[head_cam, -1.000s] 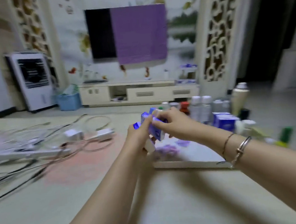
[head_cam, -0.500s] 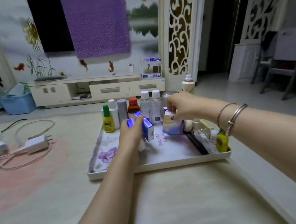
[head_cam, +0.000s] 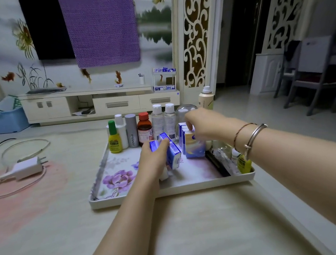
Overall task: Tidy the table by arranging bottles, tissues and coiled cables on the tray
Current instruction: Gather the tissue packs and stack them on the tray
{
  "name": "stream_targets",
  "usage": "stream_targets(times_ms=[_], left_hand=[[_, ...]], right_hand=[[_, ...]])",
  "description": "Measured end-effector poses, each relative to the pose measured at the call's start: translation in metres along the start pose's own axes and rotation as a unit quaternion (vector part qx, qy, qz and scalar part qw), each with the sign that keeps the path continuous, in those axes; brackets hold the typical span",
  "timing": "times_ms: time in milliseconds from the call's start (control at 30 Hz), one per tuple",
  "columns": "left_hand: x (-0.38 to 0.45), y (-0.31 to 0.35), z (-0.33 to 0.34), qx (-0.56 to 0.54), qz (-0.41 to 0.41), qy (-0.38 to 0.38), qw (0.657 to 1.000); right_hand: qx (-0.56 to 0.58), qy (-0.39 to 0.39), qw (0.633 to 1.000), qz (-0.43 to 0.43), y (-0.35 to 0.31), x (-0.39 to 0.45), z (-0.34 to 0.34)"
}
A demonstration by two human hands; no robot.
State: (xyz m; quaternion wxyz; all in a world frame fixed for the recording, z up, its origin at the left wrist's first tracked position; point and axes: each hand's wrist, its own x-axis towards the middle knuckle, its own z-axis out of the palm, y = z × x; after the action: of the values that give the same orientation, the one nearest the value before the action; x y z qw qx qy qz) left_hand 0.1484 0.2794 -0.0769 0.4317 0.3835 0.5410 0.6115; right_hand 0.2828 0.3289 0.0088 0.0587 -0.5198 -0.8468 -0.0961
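We're over the table (head_cam: 49, 233), a pale top with a pink patch at the left. On it sits the tray (head_cam: 169, 192), white-rimmed with a purple flower printed on its floor. Along the tray's far edge stands a row of bottles (head_cam: 144, 128): a yellow one with a green cap, a white one, a grey one, a brown one with a red cap, two clear ones with white caps, all upright and close together. A tan spray can (head_cam: 206, 100) stands behind the tray's far right corner.

On the tray's right side, tissue packs (head_cam: 194, 145) stand upright just in front of the clear bottles. Our right hand (head_cam: 201, 121) reaches across from the right, fingers curled down and pinching the top of the nearest pack; its wrist hides whatever sits behind. Our left hand (head_cam: 154, 160) comes up the middle, fingers wrapped round more packs (head_cam: 173, 152), blue and white, held tilted above the tray floor. The forearm covers part of the flower print.

Along the tray's right rim lie a dark strip and a small yellow bottle (head_cam: 243, 163), half hidden by our right wrist with its bracelets (head_cam: 251, 137).

Off to the left, well apart from the tray, a charger (head_cam: 25, 168) with its cable (head_cam: 14, 191) loose on the table.
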Motion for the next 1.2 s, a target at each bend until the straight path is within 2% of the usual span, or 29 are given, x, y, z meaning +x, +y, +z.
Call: stream_targets(times_ms=[267, 333, 400, 500, 600, 667, 767, 833, 967, 1200], left_hand=[[0.003, -0.004, 0.007, 0.022, -0.008, -0.006, 1.0], [0.002, -0.003, 0.009, 0.016, -0.009, -0.015, 1.0], [-0.001, 0.001, 0.009, -0.006, -0.012, -0.026, 1.0], [-0.006, 0.005, 0.011, -0.032, -0.018, -0.031, 0.999], [-0.009, 0.009, 0.012, -0.067, -0.024, -0.037, 0.997], [-0.012, 0.012, 0.015, -0.11, -0.044, -0.054, 0.991], [-0.017, 0.013, 0.021, -0.14, -0.054, -0.075, 0.986], [-0.015, 0.011, 0.023, -0.1, -0.037, -0.063, 0.992], [-0.008, 0.011, 0.02, 0.042, 0.021, -0.023, 0.999], [-0.007, 0.004, 0.028, 0.148, 0.057, -0.076, 0.984]], right_hand=[[-0.011, 0.032, 0.999, 0.006, 0.004, -0.004, 0.011], [0.029, 0.038, 0.999, 0.023, 0.006, -0.003, 0.006], [0.124, 0.037, 0.991, 0.034, 0.004, -0.005, -0.001], [0.238, -0.012, 0.97, 0.039, 0.0, -0.014, -0.011], [0.303, -0.123, 0.944, 0.035, -0.002, -0.027, -0.016], [0.249, -0.156, 0.955, 0.027, -0.003, -0.032, -0.015], [0.17, -0.095, 0.981, 0.008, -0.003, -0.033, -0.013], [0.144, -0.065, 0.988, 0.003, 0.002, -0.031, -0.016], [0.09, -0.08, 0.993, 0.001, 0.009, -0.028, -0.022], [0.053, 0.021, 0.998, -0.015, 0.002, -0.03, 0.004]])
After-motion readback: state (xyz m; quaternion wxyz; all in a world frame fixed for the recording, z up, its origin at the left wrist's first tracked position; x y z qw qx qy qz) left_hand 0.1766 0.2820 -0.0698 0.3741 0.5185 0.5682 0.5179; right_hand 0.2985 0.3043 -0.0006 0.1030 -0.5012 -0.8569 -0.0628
